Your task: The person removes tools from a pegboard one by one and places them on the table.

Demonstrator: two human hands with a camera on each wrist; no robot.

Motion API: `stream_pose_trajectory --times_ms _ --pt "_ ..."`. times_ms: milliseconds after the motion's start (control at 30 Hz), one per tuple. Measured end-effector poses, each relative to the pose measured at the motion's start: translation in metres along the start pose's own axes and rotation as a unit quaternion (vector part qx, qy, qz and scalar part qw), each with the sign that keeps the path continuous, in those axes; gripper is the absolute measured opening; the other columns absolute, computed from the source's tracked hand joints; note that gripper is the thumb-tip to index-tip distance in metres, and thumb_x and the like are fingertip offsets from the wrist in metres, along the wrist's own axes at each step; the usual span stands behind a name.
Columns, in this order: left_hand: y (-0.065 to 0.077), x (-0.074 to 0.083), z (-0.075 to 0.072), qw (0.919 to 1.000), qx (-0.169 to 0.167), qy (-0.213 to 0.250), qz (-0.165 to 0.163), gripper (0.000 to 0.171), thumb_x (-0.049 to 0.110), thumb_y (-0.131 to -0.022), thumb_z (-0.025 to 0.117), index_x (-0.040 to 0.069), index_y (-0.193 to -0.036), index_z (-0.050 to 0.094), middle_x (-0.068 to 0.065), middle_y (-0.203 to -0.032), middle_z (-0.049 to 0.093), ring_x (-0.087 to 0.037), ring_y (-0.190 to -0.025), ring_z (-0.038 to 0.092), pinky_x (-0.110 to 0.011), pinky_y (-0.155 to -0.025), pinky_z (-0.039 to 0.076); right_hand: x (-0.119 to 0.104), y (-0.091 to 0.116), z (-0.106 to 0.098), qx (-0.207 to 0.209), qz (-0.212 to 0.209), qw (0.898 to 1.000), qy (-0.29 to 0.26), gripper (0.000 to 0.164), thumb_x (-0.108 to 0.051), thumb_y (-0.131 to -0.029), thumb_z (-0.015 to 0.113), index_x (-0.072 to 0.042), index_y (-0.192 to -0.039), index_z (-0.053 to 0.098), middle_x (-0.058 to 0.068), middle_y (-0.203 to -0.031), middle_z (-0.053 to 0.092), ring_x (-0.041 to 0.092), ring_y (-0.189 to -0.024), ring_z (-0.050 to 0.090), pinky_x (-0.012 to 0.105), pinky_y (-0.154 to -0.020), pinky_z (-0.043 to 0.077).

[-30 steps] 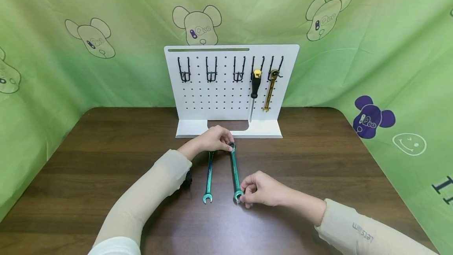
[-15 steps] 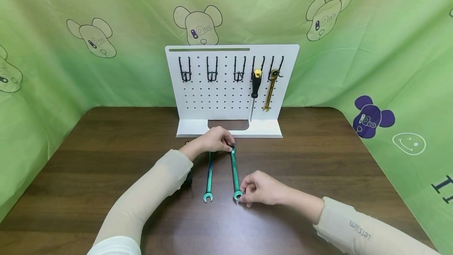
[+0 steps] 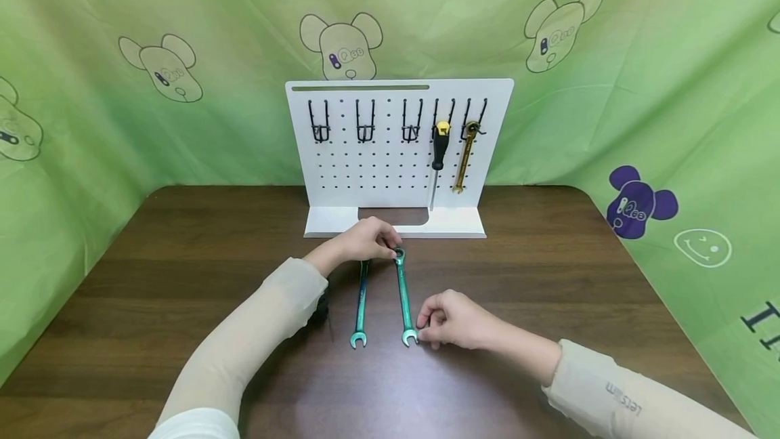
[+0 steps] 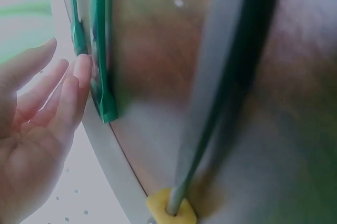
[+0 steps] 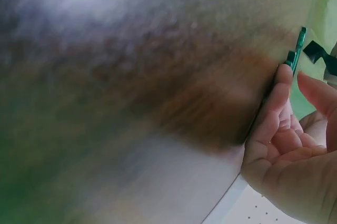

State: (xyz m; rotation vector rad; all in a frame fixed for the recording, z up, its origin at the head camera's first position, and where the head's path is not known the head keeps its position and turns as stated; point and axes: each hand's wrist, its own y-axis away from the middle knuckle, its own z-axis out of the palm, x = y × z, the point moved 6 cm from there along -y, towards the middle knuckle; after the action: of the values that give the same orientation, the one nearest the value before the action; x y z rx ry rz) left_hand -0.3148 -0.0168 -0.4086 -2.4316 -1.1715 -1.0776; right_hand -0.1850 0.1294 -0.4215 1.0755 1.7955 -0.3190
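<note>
Shiny green, a slim, ring-ended, fork-tipped wrench (image 3: 404,297) lies between left hand (image 3: 367,239) and right hand (image 3: 453,320), both relaxed and unclenched.

Looks like staged booth with workshop touch: cartoon-printed green cloth (image 3: 244,46) hung round far, left and right edges of worktop (image 3: 524,269); white pegboard (image 3: 378,178) near far edge, green wrenches (image 3: 404,295) in front.
</note>
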Motion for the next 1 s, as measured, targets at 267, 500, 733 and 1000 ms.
stream_pose_trajectory --times_ms 267,500,733,1000 --pt "0.001 0.001 -0.016 0.9995 0.029 0.015 0.003 0.029 0.009 -0.093 0.068 -0.002 -0.12 0.067 -0.013 -0.109 0.072 -0.024 -0.104 0.068 -0.03 -0.088 0.057 0.004 -0.003 -0.029 0.043 -0.023 0.998 0.03 0.008 -0.003 -0.086 0.067 0.003 -0.092 0.069 0.007 -0.071 0.068 0.01 -0.061 0.058 0.019 -0.057 0.049" --pt "-0.008 0.012 -0.038 0.9957 0.08 0.045 0.008 0.031 0.011 -0.096 0.064 -0.001 -0.125 0.064 -0.015 -0.116 0.069 -0.028 -0.108 0.065 -0.035 -0.094 0.054 0.018 -0.009 -0.074 0.136 -0.005 0.988 0.075 0.013 -0.009 -0.09 0.069 0.001 -0.098 0.071 0.006 -0.083 0.071 0.009 -0.074 0.059 0.023 -0.07 0.049" --pt "-0.023 0.033 -0.062 0.9853 0.158 0.06 0.028 0.032 0.013 -0.098 0.063 0.0 -0.127 0.063 -0.013 -0.116 0.07 -0.027 -0.111 0.065 -0.036 -0.095 0.054 0.025 -0.023 -0.114 0.224 0.004 0.973 0.061 0.022 -0.009 -0.092 0.067 0.007 -0.107 0.068 0.018 -0.095 0.072 0.01 -0.078 0.059 0.022 -0.072 0.05" --pt "-0.04 0.057 -0.08 0.9665 0.237 0.083 0.055 0.033 0.013 -0.097 0.064 0.005 -0.13 0.062 -0.011 -0.122 0.07 -0.023 -0.114 0.065 -0.04 -0.101 0.051 0.032 -0.049 -0.137 0.273 -0.002 0.961 0.044 0.03 -0.005 -0.093 0.065 0.012 -0.117 0.063 0.03 -0.111 0.068 0.011 -0.079 0.062 0.015 -0.07 0.049"
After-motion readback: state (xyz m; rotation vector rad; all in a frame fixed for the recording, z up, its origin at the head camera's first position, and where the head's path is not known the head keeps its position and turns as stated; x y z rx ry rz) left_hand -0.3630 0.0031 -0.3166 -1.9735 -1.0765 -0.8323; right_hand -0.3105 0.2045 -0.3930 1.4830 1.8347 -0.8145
